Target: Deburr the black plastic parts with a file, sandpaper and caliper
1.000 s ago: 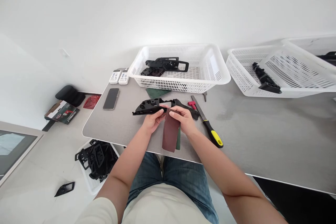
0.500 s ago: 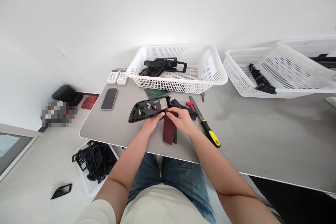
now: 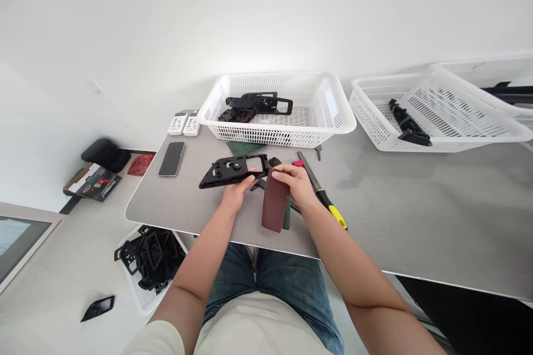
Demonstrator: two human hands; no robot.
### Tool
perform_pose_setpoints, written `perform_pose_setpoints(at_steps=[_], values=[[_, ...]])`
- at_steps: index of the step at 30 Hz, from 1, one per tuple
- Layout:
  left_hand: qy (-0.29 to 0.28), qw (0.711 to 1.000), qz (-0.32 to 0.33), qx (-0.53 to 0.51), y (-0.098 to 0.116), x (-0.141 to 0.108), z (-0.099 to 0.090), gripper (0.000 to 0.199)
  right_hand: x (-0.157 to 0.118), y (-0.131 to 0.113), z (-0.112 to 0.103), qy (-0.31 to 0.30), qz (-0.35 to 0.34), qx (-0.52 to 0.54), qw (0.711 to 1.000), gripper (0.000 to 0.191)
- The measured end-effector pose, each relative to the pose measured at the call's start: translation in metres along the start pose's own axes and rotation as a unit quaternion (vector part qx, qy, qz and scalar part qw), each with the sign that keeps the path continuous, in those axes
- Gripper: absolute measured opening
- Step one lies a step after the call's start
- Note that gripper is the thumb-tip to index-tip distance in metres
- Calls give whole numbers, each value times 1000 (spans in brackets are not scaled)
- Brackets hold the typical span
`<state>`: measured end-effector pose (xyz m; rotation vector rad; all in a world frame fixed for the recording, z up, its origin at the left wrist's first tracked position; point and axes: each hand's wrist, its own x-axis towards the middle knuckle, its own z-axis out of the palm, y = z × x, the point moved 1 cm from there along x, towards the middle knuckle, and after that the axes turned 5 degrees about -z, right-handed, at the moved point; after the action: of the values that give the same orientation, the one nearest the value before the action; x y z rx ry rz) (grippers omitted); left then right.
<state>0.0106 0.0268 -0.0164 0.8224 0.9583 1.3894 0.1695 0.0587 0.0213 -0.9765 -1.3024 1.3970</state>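
Observation:
My left hand (image 3: 237, 191) grips a black plastic trim piece (image 3: 229, 171) near its rectangular opening, holding it tilted above the table. Between the thumb and fingers of my right hand (image 3: 296, 182) hangs a folded strip of sandpaper (image 3: 275, 202), brownish red on one face with a green part showing behind. The strip is just right of the trim piece, with a small gap between them. Beyond my right hand lies a file (image 3: 328, 202) with a black and yellow handle. A red object (image 3: 298, 163) sits beside its blade. Dark items under my hands are partly hidden.
A white basket (image 3: 277, 136) with black parts stands at the back; more white baskets (image 3: 387, 141) are on the right. A phone (image 3: 171, 158) and two small white boxes (image 3: 185, 123) lie left. On the floor, a bin (image 3: 145, 299) holds several black parts.
My right hand has drawn the sandpaper slightly right, away from the trim piece, and its brownish face shows wider. My left hand has tilted the trim piece a little.

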Motion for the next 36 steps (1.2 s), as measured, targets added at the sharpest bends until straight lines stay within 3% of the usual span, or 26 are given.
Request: perform_pose_setpoints(at_steps=[5,8,12,15,22,31,36], values=[[-36,990,-112,-84,6,-1,-1,41,5,-3,-10,18,46,135,990,21],[-29,984,-144,-102,5,0,-1,42,3,-2,-8,26,35,111,993,23],[30,982,-157,-106,2,5,-2,32,-3,2,3,21,32,64,997,26],[44,981,-157,-107,1,6,-3,29,-5,4,8,-5,29,67,997,24],[-4,985,-151,-86,4,3,0,40,-3,7,7,-62,-19,-6,998,23],[81,995,-61,-4,2,2,7,42,-5,-2,5,-110,-140,-257,950,19],[95,994,-48,8,1,1,8,44,-4,1,4,-137,-109,-317,932,19]])
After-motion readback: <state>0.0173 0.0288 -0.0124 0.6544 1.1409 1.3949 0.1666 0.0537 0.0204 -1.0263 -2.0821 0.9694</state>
